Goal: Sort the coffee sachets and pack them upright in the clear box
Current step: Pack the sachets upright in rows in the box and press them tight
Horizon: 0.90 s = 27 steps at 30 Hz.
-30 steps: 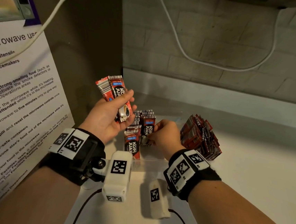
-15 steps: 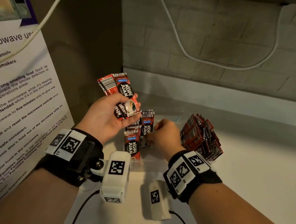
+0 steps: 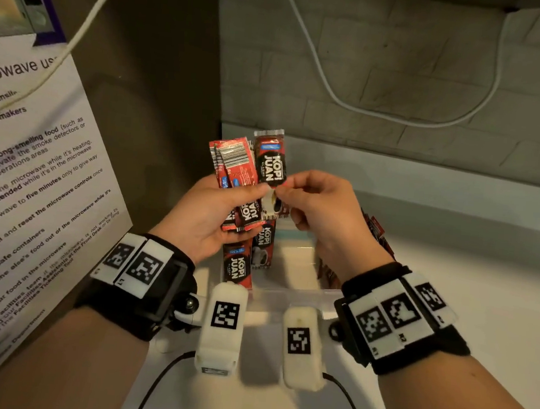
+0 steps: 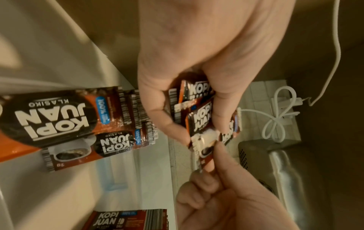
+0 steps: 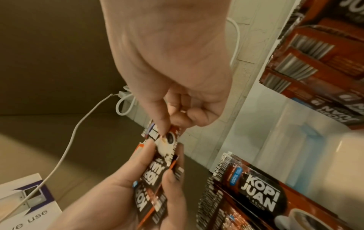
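L hand (image 3: 208,218) grips a fan of "KOPI JUAN" coffee sachets (image 3: 232,167), thumb curled over them, above the clear box (image 3: 290,292). R hand (image 3: 323,216) pinches one sachet (image 3: 270,168) w/ thumb + forefinger. More sachets (image 3: 236,263) stand upright in the box, label "KLASIKO", "100%". Poster (image 3: 35,162) at left reads "microwave use".

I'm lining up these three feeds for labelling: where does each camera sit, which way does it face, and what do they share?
Head: worn on the head, looking forward and down at the clear box; shows both forearms, left hand and right hand.
Left wrist: looks along the left hand at its fanned sachets.
Right wrist: looks along the right hand toward the left.
Shared: all show the right hand's grip pinching the front sachet.
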### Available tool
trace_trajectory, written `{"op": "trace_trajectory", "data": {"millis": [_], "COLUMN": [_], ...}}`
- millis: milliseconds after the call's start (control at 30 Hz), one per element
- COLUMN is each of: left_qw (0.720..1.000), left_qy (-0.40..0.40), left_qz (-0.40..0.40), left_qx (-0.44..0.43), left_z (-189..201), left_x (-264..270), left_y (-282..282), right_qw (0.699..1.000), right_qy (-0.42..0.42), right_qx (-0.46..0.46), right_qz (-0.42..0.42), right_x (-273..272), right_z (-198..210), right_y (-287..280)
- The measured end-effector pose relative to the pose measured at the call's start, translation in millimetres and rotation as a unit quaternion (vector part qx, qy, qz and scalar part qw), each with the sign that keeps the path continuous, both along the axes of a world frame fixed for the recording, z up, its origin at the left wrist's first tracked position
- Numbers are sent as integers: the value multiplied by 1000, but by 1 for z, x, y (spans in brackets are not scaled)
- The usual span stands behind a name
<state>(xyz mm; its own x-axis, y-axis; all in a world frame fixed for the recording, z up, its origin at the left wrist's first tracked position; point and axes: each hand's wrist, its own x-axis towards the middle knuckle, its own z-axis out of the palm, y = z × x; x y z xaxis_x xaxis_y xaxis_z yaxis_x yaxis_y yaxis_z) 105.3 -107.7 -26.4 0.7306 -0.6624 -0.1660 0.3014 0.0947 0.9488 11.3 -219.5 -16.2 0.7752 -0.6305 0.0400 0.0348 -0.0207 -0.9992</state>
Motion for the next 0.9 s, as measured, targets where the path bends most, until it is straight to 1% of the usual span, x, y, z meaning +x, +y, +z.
{"op": "trace_trajectory", "data": {"millis": [100,167,233,333,400,467,500,600,633,900], "left_qw": [1000,998,995,993,993,993,993,993,993,994], "left_qy": [5,24,36,41,42,44,46,48,50,67], "left_qz": [27,61,88,106,108,108,109,110,110,91], "left_qx": [-13,-24,-27,-18,-9,-6,-5,0,0,-6], "left_z": [2,3,4,5,4,2,2,1,1,-2], "left_x": [4,10,14,14,12,11,10,10,10,16], "left_y": [6,11,15,15,14,12,12,11,11,14], "right_qw": [998,995,989,965,954,948,944,920,918,931], "right_qy": [36,70,136,256,296,314,325,368,369,334], "right_qx": [-3,7,-9,-52,-50,-28,-33,-131,-146,-145], "right_qz": [-54,-70,-55,-22,9,37,38,16,4,-36], "right_x": [-1,-4,-4,5,12,18,22,33,34,34], "right_z": [-7,-15,-25,-47,-61,-68,-71,-79,-80,-85], "right_y": [-11,-19,-22,-21,-21,-17,-16,-14,-13,-12]}}
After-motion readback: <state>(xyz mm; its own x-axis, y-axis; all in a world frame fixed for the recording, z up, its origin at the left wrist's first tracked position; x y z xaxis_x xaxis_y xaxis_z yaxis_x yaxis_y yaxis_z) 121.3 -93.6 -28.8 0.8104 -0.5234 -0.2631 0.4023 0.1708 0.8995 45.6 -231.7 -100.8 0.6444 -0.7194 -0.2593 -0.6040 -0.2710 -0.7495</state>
